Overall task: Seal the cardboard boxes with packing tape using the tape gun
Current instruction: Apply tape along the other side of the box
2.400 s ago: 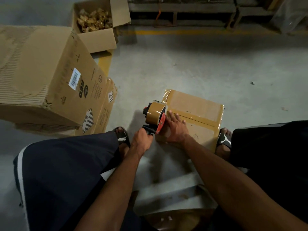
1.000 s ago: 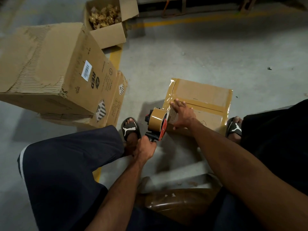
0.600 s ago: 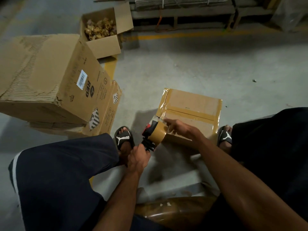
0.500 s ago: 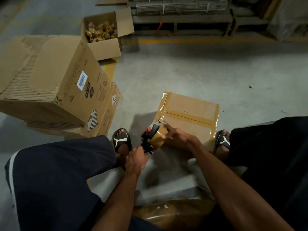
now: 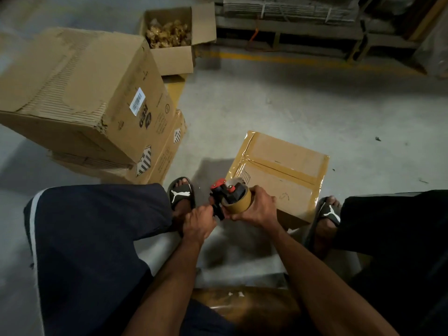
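Left hand: the left hand (image 5: 199, 223) is clenched round the black handle of the tape gun (image 5: 224, 199), at about 7 o'clock from the roll.
Right hand: the right hand (image 5: 256, 207) grasps the brown tape roll (image 5: 238, 202) from its 3 o'clock side, fingers curled over the top of the roll and thumb under it.
Tape gun: held in the air between both hands, above the floor and at the near left corner of the small box; its red knobs face up at 11 o'clock of the roll.
Small box: the small cardboard box (image 5: 286, 175) lies flat on the concrete floor (image 5: 278, 105) between the person's feet, at 1 o'clock from the hands. Glossy brown tape runs along its left edge, its right edge and across the middle seam.
Feet: a black slide sandal (image 5: 181, 193) at 9 o'clock of the gun; another sandal (image 5: 329, 212) touching the box's near right corner.
Large box: a big carton (image 5: 80, 93) with a barcode label rests tilted on a flatter carton (image 5: 167, 151), at 10 o'clock from the hands.
Open box: an open carton (image 5: 174, 37) of crumpled brownish pieces sits at 12 o'clock of the large box, just beside it.
Background: a pallet rack (image 5: 303, 23) along the far edge, behind a yellow floor line (image 5: 291, 59).
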Demonstrator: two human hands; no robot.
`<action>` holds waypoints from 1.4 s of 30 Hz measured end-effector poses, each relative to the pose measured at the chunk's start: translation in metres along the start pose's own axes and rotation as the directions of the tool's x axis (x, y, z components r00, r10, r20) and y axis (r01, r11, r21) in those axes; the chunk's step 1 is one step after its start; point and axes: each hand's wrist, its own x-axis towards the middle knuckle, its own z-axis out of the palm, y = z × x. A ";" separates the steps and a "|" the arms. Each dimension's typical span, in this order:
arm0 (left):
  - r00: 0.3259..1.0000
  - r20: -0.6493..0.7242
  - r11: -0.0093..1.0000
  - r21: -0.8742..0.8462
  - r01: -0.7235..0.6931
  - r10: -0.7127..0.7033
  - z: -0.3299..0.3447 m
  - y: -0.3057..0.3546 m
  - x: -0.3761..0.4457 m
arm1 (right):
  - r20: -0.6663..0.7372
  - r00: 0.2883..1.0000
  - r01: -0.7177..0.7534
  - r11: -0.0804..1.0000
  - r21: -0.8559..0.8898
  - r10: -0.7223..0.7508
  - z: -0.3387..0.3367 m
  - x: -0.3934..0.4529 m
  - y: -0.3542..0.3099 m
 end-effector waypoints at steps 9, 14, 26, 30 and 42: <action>0.999 0.032 0.997 0.059 -0.041 0.039 0.005 0.005 0.000 | -0.032 0.999 -0.029 1.000 0.007 0.029 0.002 -0.010 0.003; 0.999 0.035 0.999 0.022 -0.032 0.032 0.007 0.005 0.000 | -0.012 0.997 -0.077 0.997 -0.020 0.076 0.003 -0.012 -0.001; 0.995 0.096 0.998 -0.067 0.006 0.001 0.028 0.003 0.007 | -0.061 0.998 -0.027 0.989 -0.143 0.018 0.020 -0.012 0.011; 0.996 0.088 0.999 -0.039 0.001 0.003 0.031 -0.002 0.011 | -0.080 0.997 0.004 0.972 -0.236 -0.023 0.030 -0.011 0.023; 0.928 0.335 0.736 -0.584 0.342 -0.165 0.003 -0.016 0.000 | 0.071 0.995 -0.054 0.986 -0.160 0.066 0.010 -0.018 0.019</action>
